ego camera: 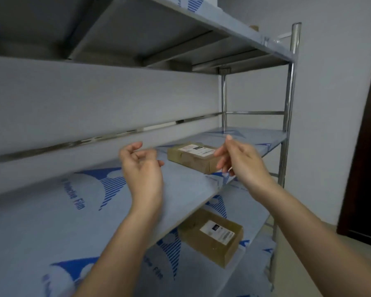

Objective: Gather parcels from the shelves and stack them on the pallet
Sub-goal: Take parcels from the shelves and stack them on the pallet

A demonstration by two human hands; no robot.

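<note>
A brown cardboard parcel [191, 156] with a white label lies on the middle shelf [186, 189], toward its right end. My left hand [142, 168] hovers over the shelf just left of the parcel, fingers loosely curled, holding nothing. My right hand [240, 161] is raised at the parcel's right end, fingers relaxed and partly covering its corner; I cannot tell whether it touches the box. A second brown parcel [212, 235] with a white label sits on the lower shelf [248, 228], below and between my forearms. The pallet is out of view.
The metal rack has shelves covered in blue-printed protective film. Chrome posts [289, 116] stand at its right end. An upper shelf [180, 35] hangs overhead. A white wall lies behind and to the right, with a dark door frame [366, 168] at the far right.
</note>
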